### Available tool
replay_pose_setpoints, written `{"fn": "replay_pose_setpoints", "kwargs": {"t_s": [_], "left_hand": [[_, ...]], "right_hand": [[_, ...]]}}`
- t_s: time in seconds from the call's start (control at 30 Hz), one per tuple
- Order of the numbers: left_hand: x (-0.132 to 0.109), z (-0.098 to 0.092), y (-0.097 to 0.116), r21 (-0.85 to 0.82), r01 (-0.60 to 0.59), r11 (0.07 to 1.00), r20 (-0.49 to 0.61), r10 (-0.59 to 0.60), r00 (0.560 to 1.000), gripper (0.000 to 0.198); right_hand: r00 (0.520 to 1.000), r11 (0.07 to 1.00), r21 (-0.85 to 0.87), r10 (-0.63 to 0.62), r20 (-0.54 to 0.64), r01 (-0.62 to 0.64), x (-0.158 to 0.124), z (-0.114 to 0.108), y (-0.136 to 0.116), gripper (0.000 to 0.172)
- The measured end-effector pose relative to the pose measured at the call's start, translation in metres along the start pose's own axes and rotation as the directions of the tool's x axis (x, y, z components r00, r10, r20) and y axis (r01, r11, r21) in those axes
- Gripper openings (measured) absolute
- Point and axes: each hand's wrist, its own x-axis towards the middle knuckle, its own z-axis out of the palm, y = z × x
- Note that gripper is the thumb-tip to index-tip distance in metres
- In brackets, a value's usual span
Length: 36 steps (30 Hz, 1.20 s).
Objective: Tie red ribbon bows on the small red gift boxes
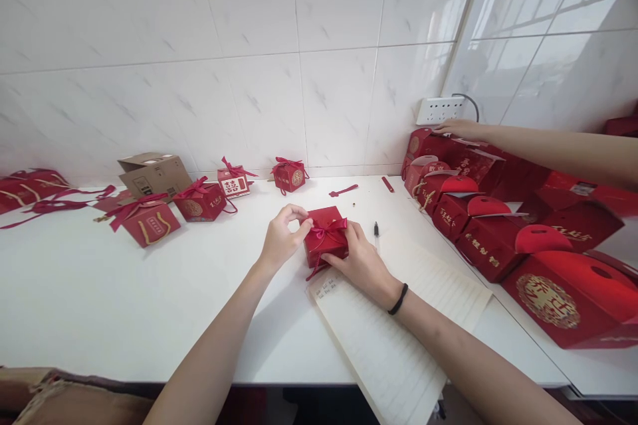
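Note:
A small red gift box (314, 254) with a dark pink ribbon bow (329, 230) on top sits on the white table in front of me. My left hand (286, 232) is at its upper left, thumb and forefinger pinched on the left end of the ribbon. My right hand (366, 255), with a black band on the wrist, is closed round the box's right side. Its thumb lies along the front and its fingers are by the bow's right loop. A ribbon tail hangs down the front of the box.
Lined paper (399, 325) lies under my right forearm, beside a pen (376, 231). Several tied red boxes (199, 200) and a brown carton (157, 176) stand left. Rows of larger red boxes (491, 246) line the right, where another person's hand (456, 128) reaches in.

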Motion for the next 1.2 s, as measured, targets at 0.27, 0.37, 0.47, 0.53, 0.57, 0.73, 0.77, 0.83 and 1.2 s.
{"fn": "replay_pose_setpoints", "kwargs": {"t_s": [0.27, 0.37, 0.47, 0.53, 0.57, 0.73, 0.77, 0.83, 1.2], "left_hand": [[-0.0011, -0.0037, 0.0055, -0.126, 0.11, 0.986, 0.171, -0.087, 0.981, 0.021], [-0.0007, -0.006, 0.0034, 0.099, -0.002, 0.995, 0.114, -0.01, 0.993, 0.024], [-0.0002, -0.0065, 0.0032, 0.278, -0.15, 0.949, 0.144, 0.113, 0.983, 0.016], [-0.0001, -0.0054, 0.0042, 0.314, -0.184, 0.931, 0.164, 0.138, 0.977, 0.017], [-0.0002, -0.0045, 0.0049, 0.318, -0.178, 0.931, 0.153, 0.135, 0.979, 0.017], [-0.0012, 0.0004, 0.0078, 0.254, -0.057, 0.965, 0.126, 0.026, 0.992, 0.023], [-0.0012, 0.0009, 0.0081, 0.235, -0.028, 0.972, 0.138, -0.005, 0.99, 0.025], [-0.0011, 0.0009, 0.0084, 0.22, 0.021, 0.975, 0.153, -0.056, 0.987, 0.026], [0.0016, -0.0044, 0.0066, 0.075, 0.118, 0.99, 0.212, -0.132, 0.968, 0.031]], "right_hand": [[1.0, 1.0, 0.004, -0.006, 0.01, 0.006, -0.0002, -0.0018, -0.0006, 0.043], [1.0, 1.0, 0.005, -0.001, 0.003, 0.001, -0.0006, -0.0014, -0.0012, 0.042], [1.0, 1.0, -0.009, -0.003, -0.003, 0.003, -0.0008, -0.0007, -0.0014, 0.042], [1.0, 1.0, -0.022, 0.0, -0.002, 0.0, -0.0006, -0.0006, -0.0015, 0.043], [1.0, 1.0, -0.028, 0.004, 0.0, -0.004, -0.0005, -0.0007, -0.0017, 0.043], [1.0, 0.999, -0.032, 0.019, 0.014, -0.018, -0.0001, -0.0016, -0.003, 0.043], [1.0, 0.999, -0.031, 0.022, 0.016, -0.022, -0.0001, -0.0018, -0.0034, 0.043], [0.999, 0.999, -0.028, 0.032, 0.023, -0.031, -0.0004, -0.0021, -0.0043, 0.043], [1.0, 1.0, -0.008, 0.014, 0.018, -0.014, -0.0016, -0.0023, -0.0027, 0.044]]}}
